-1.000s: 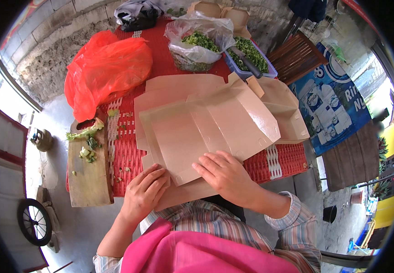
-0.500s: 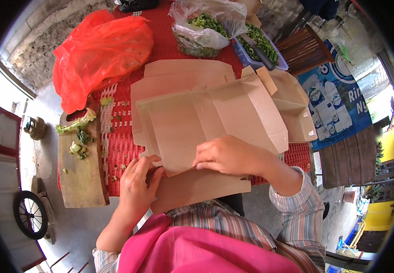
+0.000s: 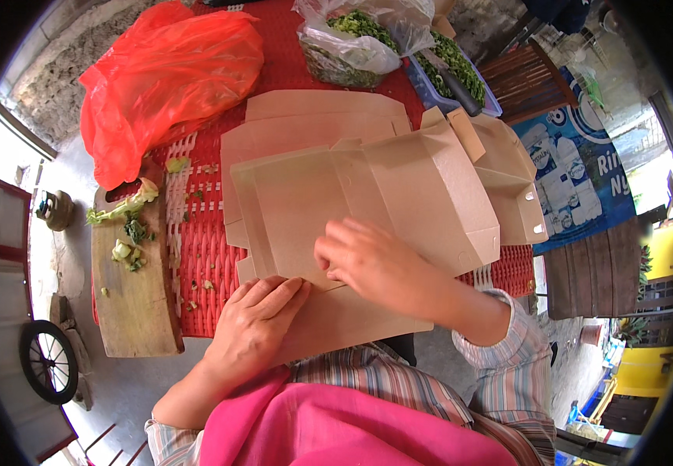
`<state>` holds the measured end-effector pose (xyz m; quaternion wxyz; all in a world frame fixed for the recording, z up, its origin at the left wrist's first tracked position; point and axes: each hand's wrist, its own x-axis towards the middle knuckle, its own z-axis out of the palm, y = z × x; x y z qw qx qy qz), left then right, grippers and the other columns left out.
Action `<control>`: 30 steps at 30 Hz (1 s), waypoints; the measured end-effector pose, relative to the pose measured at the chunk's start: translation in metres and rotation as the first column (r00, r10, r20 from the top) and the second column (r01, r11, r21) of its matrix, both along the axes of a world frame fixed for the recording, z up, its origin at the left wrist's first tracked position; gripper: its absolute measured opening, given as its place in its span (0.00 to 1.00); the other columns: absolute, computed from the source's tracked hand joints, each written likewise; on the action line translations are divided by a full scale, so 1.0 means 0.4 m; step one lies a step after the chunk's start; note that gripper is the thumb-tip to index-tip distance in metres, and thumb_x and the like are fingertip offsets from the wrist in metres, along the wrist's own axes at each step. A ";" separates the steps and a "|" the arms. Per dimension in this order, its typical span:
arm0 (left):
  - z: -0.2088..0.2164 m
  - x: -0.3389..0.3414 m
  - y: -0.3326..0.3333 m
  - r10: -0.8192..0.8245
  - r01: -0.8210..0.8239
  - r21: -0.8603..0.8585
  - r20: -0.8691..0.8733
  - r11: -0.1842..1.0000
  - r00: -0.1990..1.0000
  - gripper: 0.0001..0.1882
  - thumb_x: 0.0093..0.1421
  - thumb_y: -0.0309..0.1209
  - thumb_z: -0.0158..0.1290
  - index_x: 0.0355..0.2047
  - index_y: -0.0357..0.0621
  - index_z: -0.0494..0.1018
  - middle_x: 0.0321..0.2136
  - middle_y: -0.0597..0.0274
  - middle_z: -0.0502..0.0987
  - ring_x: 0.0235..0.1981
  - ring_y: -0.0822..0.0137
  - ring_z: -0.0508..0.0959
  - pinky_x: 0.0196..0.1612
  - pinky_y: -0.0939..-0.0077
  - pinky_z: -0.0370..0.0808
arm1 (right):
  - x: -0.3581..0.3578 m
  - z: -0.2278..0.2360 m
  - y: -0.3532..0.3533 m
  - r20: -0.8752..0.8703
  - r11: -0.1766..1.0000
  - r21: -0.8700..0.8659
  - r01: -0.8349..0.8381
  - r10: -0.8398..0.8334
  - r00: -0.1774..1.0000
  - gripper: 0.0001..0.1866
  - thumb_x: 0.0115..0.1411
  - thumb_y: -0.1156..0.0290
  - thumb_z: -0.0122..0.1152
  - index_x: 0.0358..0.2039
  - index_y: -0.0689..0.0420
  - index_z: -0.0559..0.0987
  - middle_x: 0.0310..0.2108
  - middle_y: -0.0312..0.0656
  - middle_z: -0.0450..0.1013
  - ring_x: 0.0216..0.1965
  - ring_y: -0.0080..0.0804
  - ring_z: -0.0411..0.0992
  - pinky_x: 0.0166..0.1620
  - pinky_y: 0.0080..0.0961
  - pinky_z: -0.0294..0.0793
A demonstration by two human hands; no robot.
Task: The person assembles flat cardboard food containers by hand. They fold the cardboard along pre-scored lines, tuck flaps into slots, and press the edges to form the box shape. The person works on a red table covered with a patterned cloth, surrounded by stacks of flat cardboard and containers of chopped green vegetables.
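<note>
A flat brown cardboard box blank (image 3: 298,194), creased and with cut tabs, lies in front of me on top of other cardboard. My left hand (image 3: 259,318) presses its bent fingers together on the crease of the near edge; its thumb is hidden. Over the middle of the same blank, my right hand (image 3: 371,260) is curled closed, fingertips close to that crease, and nothing shows in it. The blank's near flap (image 3: 360,318) extends toward my body, partly beneath my hands. Behind it on the right stands a partly folded cardboard box (image 3: 507,175).
The red woven table (image 3: 204,279) holds a wooden board (image 3: 135,311) with vegetable scraps at left and a red plastic bag (image 3: 173,78) behind. At the back are a clear bag of chopped greens (image 3: 352,46) and a blue tub (image 3: 492,101) with greens and a knife (image 3: 461,92).
My left hand has moved right and flattened over the crease. The right hand has lifted slightly up and left, off the near edge, with its fingers more curled. The view has shifted a little.
</note>
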<state>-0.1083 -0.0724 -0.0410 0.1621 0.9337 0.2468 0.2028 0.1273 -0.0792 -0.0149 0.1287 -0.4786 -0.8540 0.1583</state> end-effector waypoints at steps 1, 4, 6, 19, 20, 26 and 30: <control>0.002 -0.002 0.000 0.004 -0.004 -0.029 0.015 1.000 1.000 0.23 0.48 0.22 0.55 0.47 0.33 0.75 0.48 0.56 0.75 0.48 0.57 0.76 0.48 0.65 0.74 | -0.013 0.005 -0.015 0.026 0.999 -0.033 -0.004 0.005 1.000 0.09 0.55 0.73 0.56 0.37 0.58 0.74 0.36 0.41 0.68 0.42 0.37 0.68 0.43 0.33 0.72; 0.011 -0.008 0.001 0.010 -0.006 -0.098 0.046 0.995 0.999 0.24 0.48 0.21 0.56 0.49 0.32 0.75 0.49 0.54 0.76 0.48 0.56 0.77 0.49 0.65 0.76 | -0.055 0.021 -0.067 0.149 0.999 -0.019 -0.025 0.028 0.988 0.15 0.54 0.75 0.53 0.42 0.65 0.75 0.38 0.44 0.70 0.44 0.38 0.69 0.49 0.33 0.73; 0.013 -0.013 -0.003 0.014 -0.008 -0.117 0.052 0.993 0.999 0.25 0.48 0.21 0.56 0.50 0.32 0.74 0.49 0.53 0.76 0.49 0.54 0.77 0.51 0.65 0.76 | -0.060 0.005 -0.105 0.231 0.990 0.117 -0.083 0.054 0.971 0.16 0.54 0.71 0.53 0.40 0.67 0.77 0.39 0.46 0.71 0.43 0.39 0.70 0.53 0.32 0.72; 0.025 -0.031 -0.038 0.111 -0.123 -0.092 -0.125 0.988 0.986 0.25 0.53 0.22 0.53 0.54 0.41 0.74 0.59 0.59 0.72 0.60 0.62 0.72 0.65 0.56 0.61 | 0.027 -0.041 -0.171 0.241 0.956 0.293 0.004 -0.078 0.967 0.25 0.56 0.70 0.51 0.51 0.74 0.74 0.50 0.54 0.72 0.51 0.43 0.72 0.64 0.37 0.64; 0.023 -0.029 -0.041 0.121 -0.133 -0.100 -0.119 0.986 0.985 0.25 0.53 0.22 0.53 0.54 0.42 0.74 0.58 0.60 0.72 0.60 0.63 0.72 0.66 0.55 0.59 | 0.032 -0.036 -0.168 0.235 0.959 0.283 0.002 -0.071 0.969 0.24 0.56 0.71 0.51 0.51 0.73 0.74 0.49 0.53 0.73 0.51 0.42 0.72 0.64 0.37 0.64; 0.042 -0.038 -0.038 0.158 -0.161 -0.025 -0.101 0.987 0.982 0.21 0.54 0.23 0.55 0.50 0.42 0.77 0.54 0.62 0.76 0.57 0.64 0.75 0.67 0.48 0.54 | 0.081 0.008 -0.150 -0.058 0.990 0.107 0.094 -0.088 0.994 0.20 0.56 0.79 0.56 0.51 0.60 0.77 0.44 0.45 0.74 0.46 0.42 0.72 0.60 0.43 0.67; 0.065 -0.063 -0.022 0.224 -0.223 0.017 -0.119 0.975 0.967 0.17 0.52 0.23 0.57 0.45 0.42 0.79 0.49 0.61 0.79 0.54 0.62 0.76 0.68 0.47 0.52 | 0.098 0.051 -0.187 -0.095 0.977 0.145 0.154 -0.141 0.985 0.20 0.57 0.78 0.57 0.52 0.56 0.77 0.42 0.43 0.73 0.45 0.42 0.72 0.59 0.44 0.67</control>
